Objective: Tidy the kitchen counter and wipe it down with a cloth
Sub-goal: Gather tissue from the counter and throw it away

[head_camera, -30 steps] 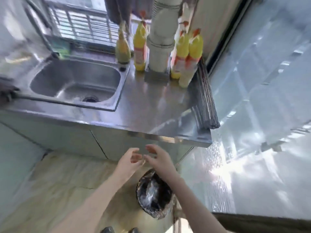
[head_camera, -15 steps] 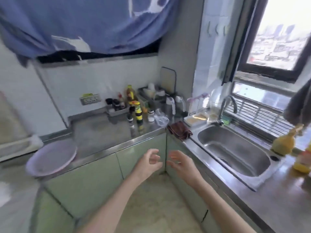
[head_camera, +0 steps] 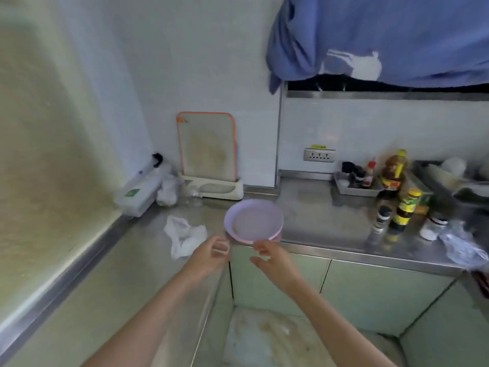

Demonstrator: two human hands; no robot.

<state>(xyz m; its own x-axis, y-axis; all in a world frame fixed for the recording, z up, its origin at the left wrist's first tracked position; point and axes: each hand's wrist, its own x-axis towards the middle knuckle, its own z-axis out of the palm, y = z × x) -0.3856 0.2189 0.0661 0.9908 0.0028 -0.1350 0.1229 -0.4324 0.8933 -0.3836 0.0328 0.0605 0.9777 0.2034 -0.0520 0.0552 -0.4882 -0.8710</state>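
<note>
While both hands hover empty, fingers loosely curled, pink plate (head_camera: 253,223) sits on counter (head_camera: 317,221) edge, overhanging. Plate at 1 o'clock from L hand (head_camera: 210,254), 11 o'clock from R hand (head_camera: 270,256); both about equally near, not touching.

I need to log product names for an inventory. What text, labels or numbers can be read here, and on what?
No text is readable.
Oil bottle label: blurred.
Yellow-capped jar label: blurred.
Green sticker on the white box: too small.
Tag above the wall socket: too small.
</note>
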